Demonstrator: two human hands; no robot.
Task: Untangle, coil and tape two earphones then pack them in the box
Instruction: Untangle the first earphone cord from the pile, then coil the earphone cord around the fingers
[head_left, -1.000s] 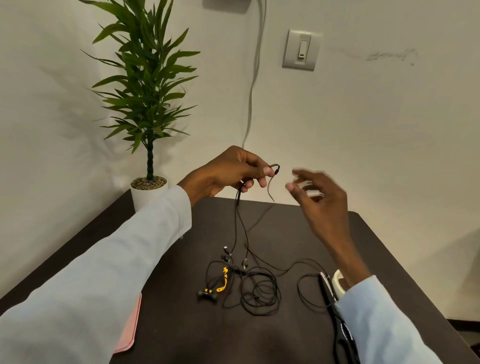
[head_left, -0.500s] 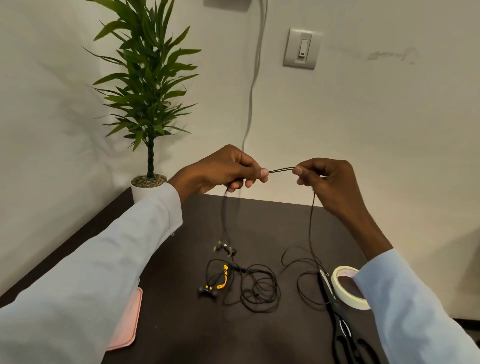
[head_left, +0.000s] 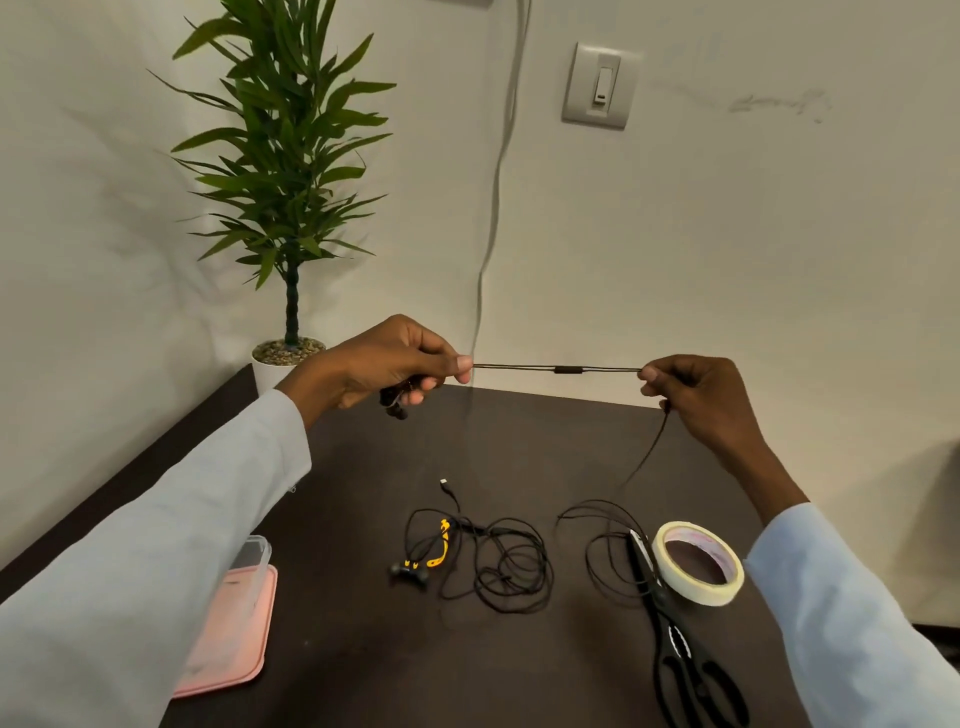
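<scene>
While my left hand pinches one end of a black earphone cable, my right hand pinches the other, the stretch between them taut above the worktop. Below the left hand lies the pink box; between the hands, the second earphone tangled; under the right, tape roll and scissors.

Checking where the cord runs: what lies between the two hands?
Head view: a taut earphone cord with its inline remote spans from left hand to right hand.
</scene>
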